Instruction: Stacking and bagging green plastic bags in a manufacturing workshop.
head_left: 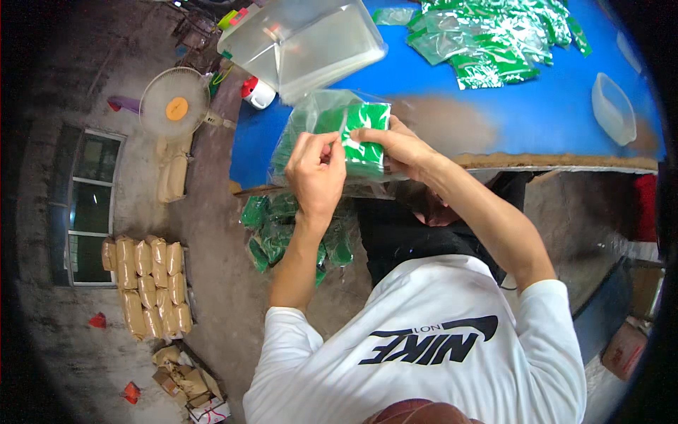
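Note:
Both hands work at a clear plastic bag (311, 116) stuffed with green packets (364, 134), held at the near edge of a blue table (551, 113). My left hand (316, 173) pinches the bag's upper rim with thumb and fingers. My right hand (399, 145) grips the bag's right side, fingers over the green packets. Below the hands, a second clear bag of green packets (275, 233) hangs under the table edge.
A large clear plastic tub (304, 42) lies tipped on the table behind the bag. A heap of green packets (494, 35) lies at the far right, with a small clear tray (613, 109) beside it. A floor fan (174, 106) and stacked tan sacks (148, 283) stand left.

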A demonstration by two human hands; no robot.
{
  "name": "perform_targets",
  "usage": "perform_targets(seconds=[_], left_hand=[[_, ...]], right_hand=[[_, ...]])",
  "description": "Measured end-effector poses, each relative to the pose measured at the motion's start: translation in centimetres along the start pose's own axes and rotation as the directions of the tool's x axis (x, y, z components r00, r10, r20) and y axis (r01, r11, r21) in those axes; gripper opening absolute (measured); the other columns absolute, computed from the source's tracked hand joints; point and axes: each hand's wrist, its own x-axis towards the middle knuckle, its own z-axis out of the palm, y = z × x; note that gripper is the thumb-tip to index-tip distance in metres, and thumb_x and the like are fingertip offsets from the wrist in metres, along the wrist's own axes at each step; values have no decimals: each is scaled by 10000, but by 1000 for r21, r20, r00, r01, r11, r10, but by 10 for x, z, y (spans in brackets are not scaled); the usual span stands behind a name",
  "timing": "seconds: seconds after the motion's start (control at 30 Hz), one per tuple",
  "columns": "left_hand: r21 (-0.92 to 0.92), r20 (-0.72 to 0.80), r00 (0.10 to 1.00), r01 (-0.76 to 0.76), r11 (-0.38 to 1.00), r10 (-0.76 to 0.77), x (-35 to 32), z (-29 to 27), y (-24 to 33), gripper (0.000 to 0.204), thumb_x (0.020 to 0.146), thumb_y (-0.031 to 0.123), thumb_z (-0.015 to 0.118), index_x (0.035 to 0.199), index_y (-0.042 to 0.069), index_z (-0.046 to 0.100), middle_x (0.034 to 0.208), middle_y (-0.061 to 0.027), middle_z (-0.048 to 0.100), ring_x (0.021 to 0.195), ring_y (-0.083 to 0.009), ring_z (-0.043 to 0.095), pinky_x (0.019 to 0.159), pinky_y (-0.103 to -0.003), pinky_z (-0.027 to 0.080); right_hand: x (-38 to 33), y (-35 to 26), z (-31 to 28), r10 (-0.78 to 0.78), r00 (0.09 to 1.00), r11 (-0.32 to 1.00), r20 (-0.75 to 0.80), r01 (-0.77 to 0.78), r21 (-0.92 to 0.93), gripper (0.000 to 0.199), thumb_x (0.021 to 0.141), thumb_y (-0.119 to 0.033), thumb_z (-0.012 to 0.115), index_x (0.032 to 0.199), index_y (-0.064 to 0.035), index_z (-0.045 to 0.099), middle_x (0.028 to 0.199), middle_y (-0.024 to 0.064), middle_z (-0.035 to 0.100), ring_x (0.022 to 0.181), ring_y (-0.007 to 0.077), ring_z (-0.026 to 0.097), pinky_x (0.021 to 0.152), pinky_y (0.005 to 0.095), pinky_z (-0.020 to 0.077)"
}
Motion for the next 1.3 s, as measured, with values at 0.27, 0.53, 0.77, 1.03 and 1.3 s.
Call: perform_targets(seconds=[0.27, 0.53, 0.77, 1.03, 1.3], left_hand=[[-287, 56, 995, 91, 954, -78, 0, 28, 18, 265, 800, 82, 759, 1048, 18, 690, 878, -76, 681, 750, -155, 632, 679, -288, 508], [-588, 682, 606, 787, 186, -410, 12, -12, -226, 734, 1002, 512, 427, 1530, 35, 247, 1574, -136, 295, 1439, -228, 292, 1165, -404, 255], [-642, 724, 649, 758, 116, -233, -5, 1, -208, 682, 1031, 496, 339, 1533, 41, 256, 1603, -100, 228, 1468, -222, 223, 1199, -372, 169], [-748, 628, 751, 655, 105, -206, 8, 38, -175, 708, 1042, 510, 274, 1532, 3, 219, 1617, -111, 174, 1495, -220, 127, 1210, -347, 84], [-715, 675, 698, 699, 20, -239, 11, 37, -153, 650, 1052, 423, 300, 1519, -24, 236, 1602, -109, 226, 1472, -223, 210, 1207, -366, 132]], right_hand=[[71, 0, -15, 297, 944, 932, 140, -255, -259, 567, 922, -411, 625, 1381, -95, 518, 1049, 70, 666, 920, 166, 646, 839, 326, 545], [65, 6, -13, 200, 977, 946, 73, -173, -276, 745, 821, -370, 748, 1410, -60, 415, 1317, 114, 559, 1129, 227, 595, 877, 363, 547], [89, 16, -19, 74, 975, 772, -207, -188, -607, 982, 799, -566, 724, 1383, 123, 339, 1205, 254, 592, 1121, 293, 597, 913, 381, 514], [62, 0, -20, -182, 975, 855, -124, 95, -510, 919, 848, -555, 693, 1423, 52, 311, 1312, 276, 530, 1174, 335, 575, 926, 392, 503], [26, 7, -23, -256, 965, 670, -59, 134, -730, 833, 929, -350, 668, 1482, 30, 175, 786, 160, 687, 755, 219, 638, 693, 352, 509]])
